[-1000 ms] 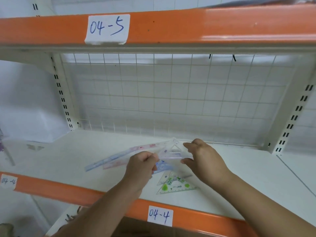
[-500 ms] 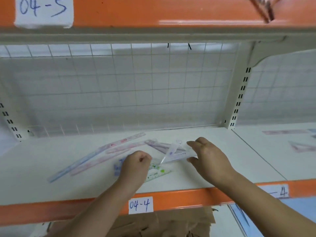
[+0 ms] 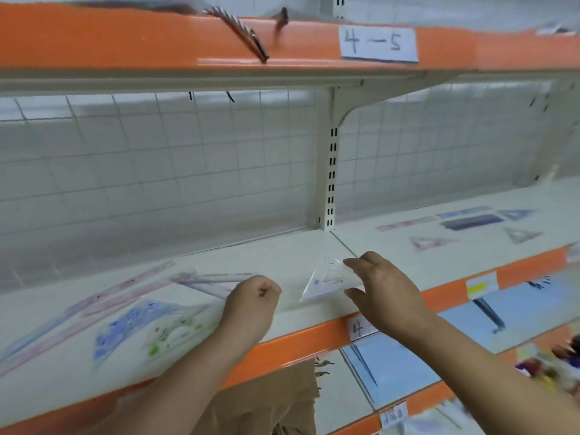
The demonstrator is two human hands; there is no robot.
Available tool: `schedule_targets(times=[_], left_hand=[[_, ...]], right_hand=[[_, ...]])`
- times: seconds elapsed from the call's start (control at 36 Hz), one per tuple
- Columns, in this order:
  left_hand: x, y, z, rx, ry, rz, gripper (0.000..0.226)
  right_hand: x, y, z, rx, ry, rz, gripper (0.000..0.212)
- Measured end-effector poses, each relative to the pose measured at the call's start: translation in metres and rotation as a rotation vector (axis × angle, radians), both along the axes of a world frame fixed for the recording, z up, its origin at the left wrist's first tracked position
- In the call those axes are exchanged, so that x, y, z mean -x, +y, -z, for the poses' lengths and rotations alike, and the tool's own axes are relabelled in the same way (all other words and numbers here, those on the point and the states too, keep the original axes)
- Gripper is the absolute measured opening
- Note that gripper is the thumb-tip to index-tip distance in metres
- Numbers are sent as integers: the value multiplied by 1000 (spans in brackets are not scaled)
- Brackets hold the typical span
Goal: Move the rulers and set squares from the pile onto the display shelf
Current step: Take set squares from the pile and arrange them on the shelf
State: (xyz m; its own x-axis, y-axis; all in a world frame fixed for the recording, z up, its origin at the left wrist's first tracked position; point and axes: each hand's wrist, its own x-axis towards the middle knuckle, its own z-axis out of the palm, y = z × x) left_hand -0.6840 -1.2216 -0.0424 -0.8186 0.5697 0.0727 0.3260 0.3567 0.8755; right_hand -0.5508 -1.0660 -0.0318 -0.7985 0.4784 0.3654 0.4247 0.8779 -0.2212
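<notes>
Both hands were at work: the right hand [image 3: 386, 293] pinched a clear set square [image 3: 326, 282], tilted just above the board near the upright [image 3: 331, 171]; the left hand [image 3: 251, 306] sat fisted, apparently empty, beside the pile [image 3: 141, 321]. Several pieces already lay on the display shelf [image 3: 370, 246]; several more waited. It looked thin, transparent and faintly blue-printed, with a triangular cut-out.

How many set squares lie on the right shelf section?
3: a pinkish one nearest, a grey one right of it, a blue one behind. More may lie off-frame.
</notes>
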Motion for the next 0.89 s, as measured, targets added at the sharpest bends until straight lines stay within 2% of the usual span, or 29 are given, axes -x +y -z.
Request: schedule_targets(times=[0.56,0.78,0.89], left_hand=[[-178,227,2,-41,-58,184,23],[-208,298,2,-3,-26,252,27],[-207,333,1,2,-30,293,28]], right_hand=[[-218,203,-1,6,-70,200,48],[-257,264,-5,27,-34,245,38],[-260,294,-2,41,-35,265,44]])
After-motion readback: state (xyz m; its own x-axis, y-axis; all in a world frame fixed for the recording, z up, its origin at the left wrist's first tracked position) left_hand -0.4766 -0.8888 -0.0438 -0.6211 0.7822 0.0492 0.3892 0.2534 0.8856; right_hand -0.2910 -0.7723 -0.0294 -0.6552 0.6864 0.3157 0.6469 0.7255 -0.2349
